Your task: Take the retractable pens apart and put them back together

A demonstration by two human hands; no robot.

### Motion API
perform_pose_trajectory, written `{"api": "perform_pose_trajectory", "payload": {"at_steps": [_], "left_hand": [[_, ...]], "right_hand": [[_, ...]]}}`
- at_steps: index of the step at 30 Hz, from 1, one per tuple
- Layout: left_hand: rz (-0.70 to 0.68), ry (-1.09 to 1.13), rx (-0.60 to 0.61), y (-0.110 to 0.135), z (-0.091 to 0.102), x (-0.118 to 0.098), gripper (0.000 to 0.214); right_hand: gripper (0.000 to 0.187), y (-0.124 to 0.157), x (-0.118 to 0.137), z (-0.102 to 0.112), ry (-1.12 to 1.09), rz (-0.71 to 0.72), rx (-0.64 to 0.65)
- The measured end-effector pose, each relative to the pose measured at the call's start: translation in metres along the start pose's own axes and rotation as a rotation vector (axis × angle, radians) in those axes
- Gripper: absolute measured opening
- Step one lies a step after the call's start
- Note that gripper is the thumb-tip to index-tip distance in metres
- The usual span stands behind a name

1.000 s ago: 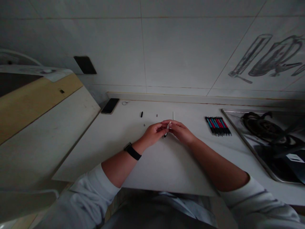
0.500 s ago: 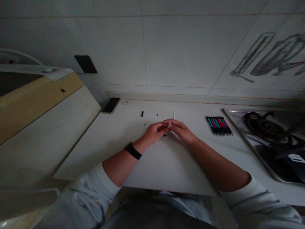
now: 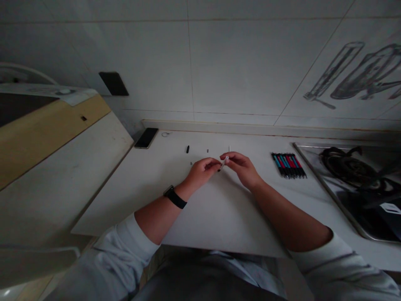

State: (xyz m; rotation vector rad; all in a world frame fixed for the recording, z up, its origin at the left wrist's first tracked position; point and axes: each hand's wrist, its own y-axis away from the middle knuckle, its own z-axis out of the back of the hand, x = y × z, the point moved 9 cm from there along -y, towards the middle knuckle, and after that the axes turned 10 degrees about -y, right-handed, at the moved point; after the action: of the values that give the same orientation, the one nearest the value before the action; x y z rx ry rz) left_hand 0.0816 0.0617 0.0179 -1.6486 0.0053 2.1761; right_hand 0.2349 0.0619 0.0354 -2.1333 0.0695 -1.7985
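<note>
Over the middle of the white counter, my left hand [image 3: 203, 172] and my right hand [image 3: 244, 169] are close together, both closed on a slim, pale pen barrel [image 3: 223, 162]. Its lower end is dark and sits at my left fingertips, while my right thumb and fingers pinch its upper end. Just beyond my right hand lies a thin white stick [image 3: 229, 148], perhaps a refill, partly covered by the fingers. A short black piece [image 3: 187, 149], a tiny dark bit [image 3: 207, 150] and a small cone-like tip [image 3: 191, 163] rest on the counter beyond my left hand.
A row of several blue, red and black pens [image 3: 288, 165] lies to the right, beside a gas stove [image 3: 351, 179] with a metal edge. At the back left are a phone [image 3: 146, 138] and a small ring [image 3: 166, 134]. A cabinet-like box [image 3: 72, 146] stands left.
My right hand has shifted slightly up and right, away from my left hand. The pale barrel between them has tilted and now shows more of its length.
</note>
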Motion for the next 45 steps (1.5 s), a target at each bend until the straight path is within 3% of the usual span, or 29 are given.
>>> {"api": "perform_pose_trajectory", "payload": {"at_steps": [6,11,13,16,21,25,28,32,36,41,45], "left_hand": [[-0.041,-0.1,-0.259,-0.006,0.05,-0.01,0.033],[-0.035,-0.352,-0.375,-0.01,0.097,-0.01,0.026],[-0.023,-0.551,-0.341,-0.012,0.107,-0.008,0.021],[-0.02,-0.836,-0.217,-0.015,0.107,0.001,0.019],[0.079,-1.002,0.005,-0.015,0.091,0.03,0.029],[0.048,-1.021,0.087,-0.016,0.08,0.04,0.007],[0.024,-1.014,0.099,-0.016,0.077,0.039,0.005],[0.045,-0.955,0.03,-0.016,0.082,0.03,0.005],[0.126,-0.992,-0.125,-0.016,0.106,0.025,0.006],[0.229,-1.097,-0.294,-0.014,0.147,0.028,0.012],[0.264,-1.107,-0.29,-0.012,0.158,0.029,0.016]], "right_hand": [[0.034,-0.005,0.0,0.026,0.11,0.039,-0.147],[0.029,0.0,0.025,0.019,0.604,0.256,-0.045],[0.025,0.002,0.026,0.011,0.787,0.281,0.069],[0.021,0.004,0.017,0.004,0.987,0.225,0.241],[0.018,0.005,-0.002,0.007,1.191,0.075,0.402],[0.017,0.006,-0.01,0.01,1.216,-0.006,0.448],[0.018,0.007,-0.012,0.009,1.2,-0.016,0.472],[0.025,0.007,-0.012,0.009,1.185,0.031,0.435],[0.03,0.005,-0.002,0.003,1.126,0.172,0.309],[0.028,0.008,0.008,-0.029,1.044,0.257,0.287],[0.029,-0.003,0.002,-0.07,1.042,0.202,0.395]]}}
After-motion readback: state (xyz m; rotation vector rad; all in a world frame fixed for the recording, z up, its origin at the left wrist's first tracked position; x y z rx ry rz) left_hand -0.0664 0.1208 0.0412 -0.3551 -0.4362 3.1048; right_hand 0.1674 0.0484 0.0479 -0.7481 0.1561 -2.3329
